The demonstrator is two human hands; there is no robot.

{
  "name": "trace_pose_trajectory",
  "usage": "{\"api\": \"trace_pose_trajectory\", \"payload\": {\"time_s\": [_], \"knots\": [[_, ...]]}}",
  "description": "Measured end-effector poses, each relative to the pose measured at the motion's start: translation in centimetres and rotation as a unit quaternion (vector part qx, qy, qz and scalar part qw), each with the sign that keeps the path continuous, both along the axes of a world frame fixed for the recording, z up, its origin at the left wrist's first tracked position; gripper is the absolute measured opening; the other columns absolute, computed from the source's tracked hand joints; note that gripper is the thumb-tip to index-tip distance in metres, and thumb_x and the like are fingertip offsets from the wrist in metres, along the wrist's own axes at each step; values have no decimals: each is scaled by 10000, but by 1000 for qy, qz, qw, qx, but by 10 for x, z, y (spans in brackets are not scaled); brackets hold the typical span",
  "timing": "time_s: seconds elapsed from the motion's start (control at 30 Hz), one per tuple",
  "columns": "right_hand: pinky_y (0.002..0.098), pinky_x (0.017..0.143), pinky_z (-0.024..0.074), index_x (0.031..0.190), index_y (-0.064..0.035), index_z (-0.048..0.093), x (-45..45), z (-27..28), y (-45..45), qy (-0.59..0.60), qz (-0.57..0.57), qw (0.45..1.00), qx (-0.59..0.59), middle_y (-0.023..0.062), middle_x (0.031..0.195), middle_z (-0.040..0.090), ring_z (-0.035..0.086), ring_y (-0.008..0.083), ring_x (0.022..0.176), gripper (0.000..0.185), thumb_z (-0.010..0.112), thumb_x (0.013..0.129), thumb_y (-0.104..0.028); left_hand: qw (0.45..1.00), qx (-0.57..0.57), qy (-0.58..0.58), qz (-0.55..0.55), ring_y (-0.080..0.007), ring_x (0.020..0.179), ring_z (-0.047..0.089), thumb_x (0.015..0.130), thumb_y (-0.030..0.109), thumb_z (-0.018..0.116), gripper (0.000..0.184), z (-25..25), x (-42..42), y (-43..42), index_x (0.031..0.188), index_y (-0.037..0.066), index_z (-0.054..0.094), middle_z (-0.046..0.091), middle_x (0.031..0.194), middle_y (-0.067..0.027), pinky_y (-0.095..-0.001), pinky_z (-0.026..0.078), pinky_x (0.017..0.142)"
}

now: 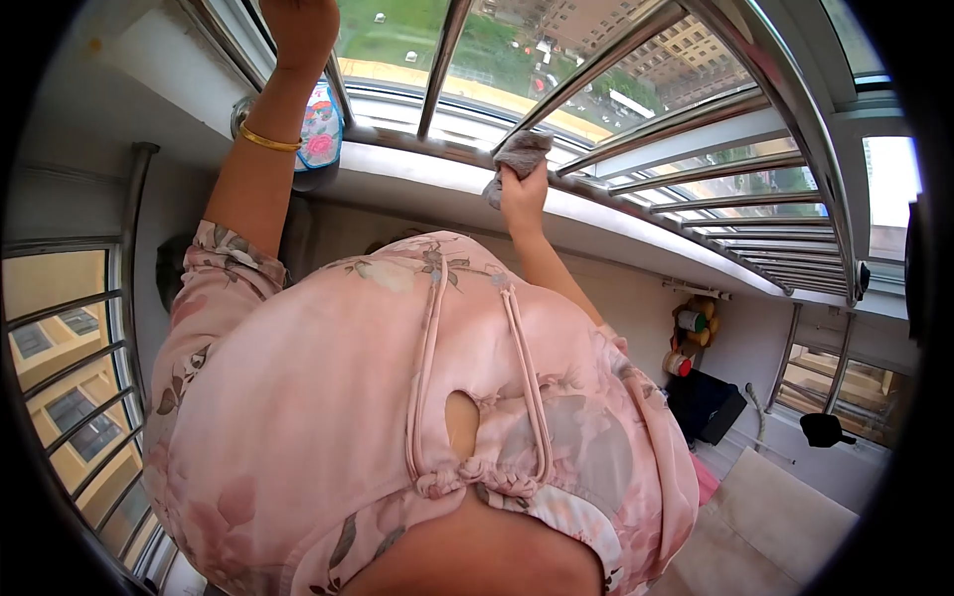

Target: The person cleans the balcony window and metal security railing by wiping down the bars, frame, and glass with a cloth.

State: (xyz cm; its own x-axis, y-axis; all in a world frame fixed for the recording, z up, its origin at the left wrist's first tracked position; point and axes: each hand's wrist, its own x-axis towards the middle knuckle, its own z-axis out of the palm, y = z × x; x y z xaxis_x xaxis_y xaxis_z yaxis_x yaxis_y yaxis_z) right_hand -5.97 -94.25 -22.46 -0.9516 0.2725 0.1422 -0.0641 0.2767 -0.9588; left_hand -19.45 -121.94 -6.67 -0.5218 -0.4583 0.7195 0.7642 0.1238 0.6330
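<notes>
A crumpled grey cloth is gripped in my right hand, fingers closed round it. The cloth lies against the lower metal rail of the window guard. My left hand is raised at the top edge of the view, near the upright bars on the left. Its fingers are cut off by the frame, so their hold cannot be seen. Just beside my left wrist, which wears a gold bangle, is a blue-edged item with a pink flower pattern; my forearm covers part of it.
Metal bars slope across the window on the right, with buildings and greenery far below outside. A white ledge runs under the rail. Several cans and jars and a black box are at the lower right. More barred windows stand on the left.
</notes>
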Motion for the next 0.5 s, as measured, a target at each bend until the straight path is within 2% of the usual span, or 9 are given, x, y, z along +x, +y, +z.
{"api": "trace_pose_trajectory", "payload": {"time_s": [0.07,0.1,0.17,0.2,0.23,0.27,0.33,0.43,0.5], "knots": [[325,783,453,1130,-8,434,-27,-34,-19,56,24,998,-15,101,930,591,579,222,863,397,643,796,-61,997,-54,-5,52,-59,529,315,964,330,439,288,1,3,-4,784,112,385,339,625,43,-222,278,459],[309,765,464,1133,-14,428,-35,-36,-17,20,17,997,-70,89,927,590,582,201,848,405,645,791,-35,996,-79,8,41,-58,504,305,965,353,426,340,7,9,-3,752,94,376,349,596,30,-221,260,454],[255,735,485,1130,-20,429,-38,0,-18,-7,38,986,-160,60,930,584,586,135,820,409,641,784,27,993,-104,33,34,-55,484,291,969,361,415,379,16,14,-2,725,75,365,353,571,19,-218,239,448],[252,765,483,1120,-14,440,-48,2,-11,76,31,989,-123,56,940,584,588,124,851,385,635,792,35,993,-100,41,36,-55,489,286,970,346,418,366,12,12,-2,731,75,365,347,576,21,-217,236,448],[256,780,480,1119,-13,461,-47,50,-15,151,54,976,-146,64,980,591,593,128,872,360,624,803,42,996,-74,46,-2,-55,502,288,971,330,425,357,7,7,-4,732,72,359,349,587,21,-214,244,456],[261,787,477,1157,-7,458,-44,105,-15,147,41,981,-121,73,1001,590,591,130,879,374,625,823,4,996,-79,48,11,-54,506,289,971,328,425,357,7,8,-5,733,72,356,349,590,22,-214,247,459],[250,779,473,1129,14,507,-56,189,-1,252,10,968,-2,79,971,607,592,122,863,315,620,840,-36,994,-95,53,24,-52,515,292,972,325,426,355,10,11,-3,736,71,352,351,598,23,-213,253,466],[235,762,466,1009,47,569,-65,218,-34,372,-117,920,-27,84,1026,608,590,143,883,225,619,857,-111,996,-80,34,12,-50,534,293,973,315,429,347,7,12,-2,743,67,349,351,615,26,-215,261,478],[300,727,451,952,39,632,-76,176,-21,476,-71,845,235,129,906,633,603,227,782,161,548,870,-71,997,-71,36,10,-51,543,293,971,315,435,342,5,9,-4,753,66,351,351,621,26,-215,265,484]]}}
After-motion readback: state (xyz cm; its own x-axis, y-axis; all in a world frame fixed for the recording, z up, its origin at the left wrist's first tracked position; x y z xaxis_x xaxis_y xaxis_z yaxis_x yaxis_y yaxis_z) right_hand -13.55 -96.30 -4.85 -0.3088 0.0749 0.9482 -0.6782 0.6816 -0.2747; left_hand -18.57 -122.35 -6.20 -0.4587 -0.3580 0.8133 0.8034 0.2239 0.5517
